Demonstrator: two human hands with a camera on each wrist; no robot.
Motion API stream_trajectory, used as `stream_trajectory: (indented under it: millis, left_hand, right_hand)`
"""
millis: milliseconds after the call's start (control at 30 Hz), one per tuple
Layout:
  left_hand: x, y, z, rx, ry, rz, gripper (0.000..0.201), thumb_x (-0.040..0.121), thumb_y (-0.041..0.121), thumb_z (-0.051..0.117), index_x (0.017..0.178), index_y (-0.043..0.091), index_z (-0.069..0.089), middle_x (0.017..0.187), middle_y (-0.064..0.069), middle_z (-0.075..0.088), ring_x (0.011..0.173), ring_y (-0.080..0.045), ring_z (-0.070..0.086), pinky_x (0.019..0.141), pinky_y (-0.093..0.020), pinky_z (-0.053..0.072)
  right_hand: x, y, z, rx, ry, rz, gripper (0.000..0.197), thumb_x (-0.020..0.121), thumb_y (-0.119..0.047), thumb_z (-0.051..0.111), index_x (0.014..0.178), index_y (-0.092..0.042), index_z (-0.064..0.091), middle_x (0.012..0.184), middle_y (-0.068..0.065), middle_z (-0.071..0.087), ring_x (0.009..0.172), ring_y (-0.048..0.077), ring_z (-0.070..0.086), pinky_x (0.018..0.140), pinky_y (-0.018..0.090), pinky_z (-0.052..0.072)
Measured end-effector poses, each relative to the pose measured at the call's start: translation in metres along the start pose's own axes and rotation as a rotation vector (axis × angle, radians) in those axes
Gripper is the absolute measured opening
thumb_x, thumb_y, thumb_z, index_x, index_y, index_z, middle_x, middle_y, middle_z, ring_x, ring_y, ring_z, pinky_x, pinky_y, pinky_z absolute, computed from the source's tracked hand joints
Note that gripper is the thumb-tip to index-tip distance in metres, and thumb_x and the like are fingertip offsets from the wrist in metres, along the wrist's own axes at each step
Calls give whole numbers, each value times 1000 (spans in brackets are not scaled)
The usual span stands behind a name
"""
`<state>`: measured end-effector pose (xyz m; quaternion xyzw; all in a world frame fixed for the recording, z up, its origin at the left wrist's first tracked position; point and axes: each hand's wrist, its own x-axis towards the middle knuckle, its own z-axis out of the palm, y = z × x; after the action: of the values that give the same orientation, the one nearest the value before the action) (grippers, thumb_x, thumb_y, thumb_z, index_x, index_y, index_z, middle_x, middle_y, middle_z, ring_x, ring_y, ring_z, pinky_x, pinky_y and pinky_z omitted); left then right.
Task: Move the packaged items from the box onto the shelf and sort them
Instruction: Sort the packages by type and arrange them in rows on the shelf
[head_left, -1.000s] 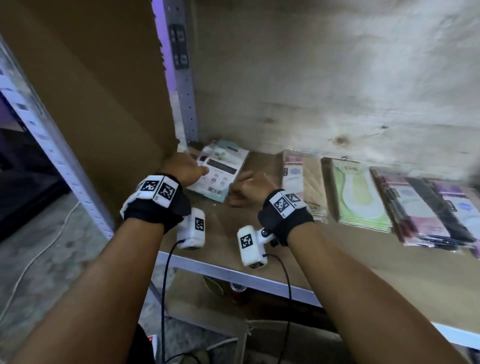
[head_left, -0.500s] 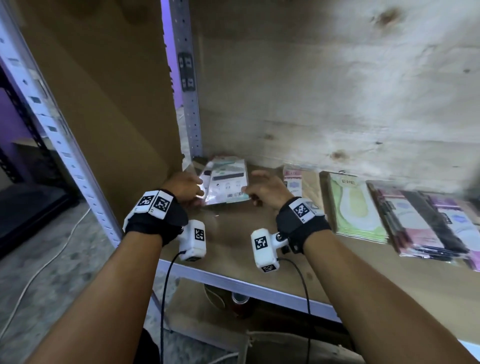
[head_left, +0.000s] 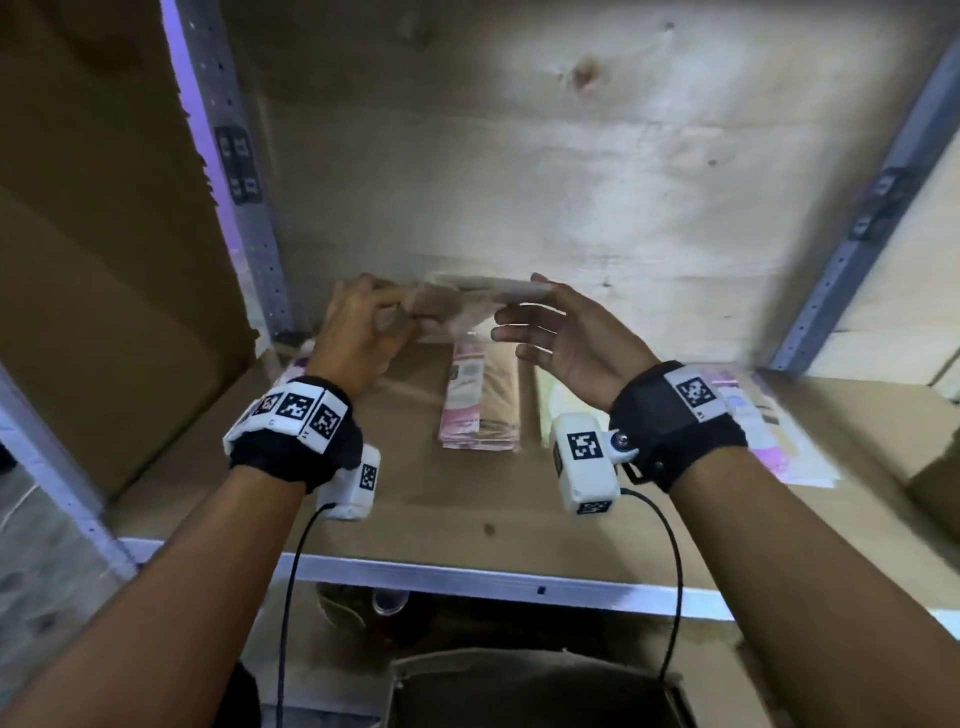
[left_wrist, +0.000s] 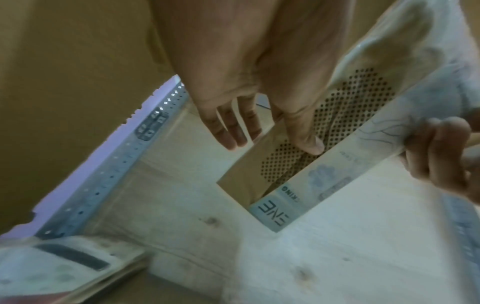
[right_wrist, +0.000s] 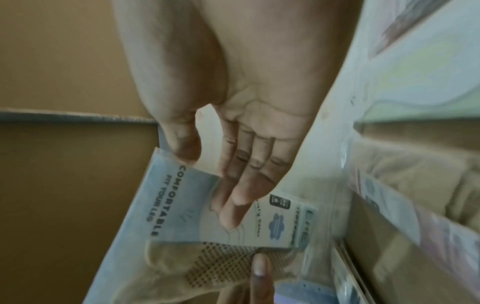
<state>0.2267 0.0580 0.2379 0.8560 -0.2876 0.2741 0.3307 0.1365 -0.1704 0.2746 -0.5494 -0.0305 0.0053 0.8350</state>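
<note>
I hold a flat clear packet of beige socks (head_left: 467, 299) up above the wooden shelf (head_left: 467, 499), one hand at each end. My left hand (head_left: 384, 317) pinches its left end, with the thumb (left_wrist: 310, 144) on the dotted sock (left_wrist: 342, 123) and the fingers behind. At the labelled end (right_wrist: 182, 205), my right hand (head_left: 519, 317) pinches the packet between thumb and fingers. A stack of pink-labelled packets (head_left: 478, 410) lies on the shelf below. A calculator packet (left_wrist: 52, 265) lies at the left back corner.
A pale green insole packet (head_left: 553, 410) and more flat packets (head_left: 774, 436) lie along the shelf to the right. A cardboard panel (head_left: 104, 234) closes the left side beside a metal post (head_left: 244, 208). A box (head_left: 519, 680) stands below the shelf's front edge (head_left: 467, 577).
Both hands have left the calculator packet at the shelf's left back corner. They now hold a sock packet raised above the shelf, further right.
</note>
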Motion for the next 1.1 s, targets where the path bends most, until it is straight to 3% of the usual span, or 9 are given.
stream_trajectory:
  millis: [267,400,500,600,667,800,867,933,1100]
  left_hand:
    - [2,86,37,-372,-176,31,43,84,51,69,71,10,60,64,2,55,59,-10,49,54,-28,39]
    - [4,129,79,-639,-301,-128,45,77,53,74,93,11,74,95,-10,77,79,-20,69,75,-49,58]
    - [6,151,120,-747,-257,-244,63,76,53,76,93,-7,68,89,-6,68,77,-15,54,68,-37,47]
    - [8,173,158,-816,-300,-363,79,69,67,73,93,-7,68,86,-2,54,79,-14,46,74,-32,35]
    - [10,185,178,-835,-356,-412,70,66,71,73,95,7,75,86,3,66,77,-15,55,77,-31,41]
    - [24,194,203,-899,-433,-532,54,74,56,77,113,20,69,117,-3,72,110,-25,67,89,-39,57]
    - [40,188,207,-905,-398,-521,38,80,43,77,113,25,69,115,-2,73,103,-17,71,74,-27,58]
    - [57,180,207,-822,-428,-472,43,81,39,77,122,29,66,116,0,73,98,-9,72,78,-29,58]
    - [73,171,204,-768,-882,-463,45,78,37,76,113,9,72,92,-5,77,73,-12,71,64,-20,54]
  right_hand:
    - [-62,-26,-78,16,127,-112,11,98,-10,48,99,-13,58,88,9,71,80,24,67,65,26,51]
    - [-87,-19,-116,-331,281,-162,20,91,0,62,110,-1,68,95,14,64,88,24,59,73,29,53]
    - [-102,-14,-140,-497,290,-81,37,84,-7,75,118,-3,64,113,24,66,99,29,65,87,38,57]
    - [-115,-19,-165,-420,295,-35,34,84,-4,74,115,-7,61,108,19,69,85,18,71,62,25,55]
    - [-123,-25,-182,-349,337,-37,29,84,2,71,110,-8,62,102,16,69,78,20,70,60,26,53]
    - [-141,-33,-210,-275,337,-30,23,87,6,65,106,-6,67,104,21,71,86,28,68,79,34,53]
    - [-149,-35,-221,-276,309,12,32,90,5,62,122,4,61,118,30,65,98,34,63,85,40,50]
    - [-156,-36,-229,-278,271,66,39,93,3,58,131,6,55,123,30,62,93,32,65,68,31,54]
    - [-163,-35,-248,-345,220,154,39,95,4,55,134,5,54,124,28,62,89,24,65,67,22,52]
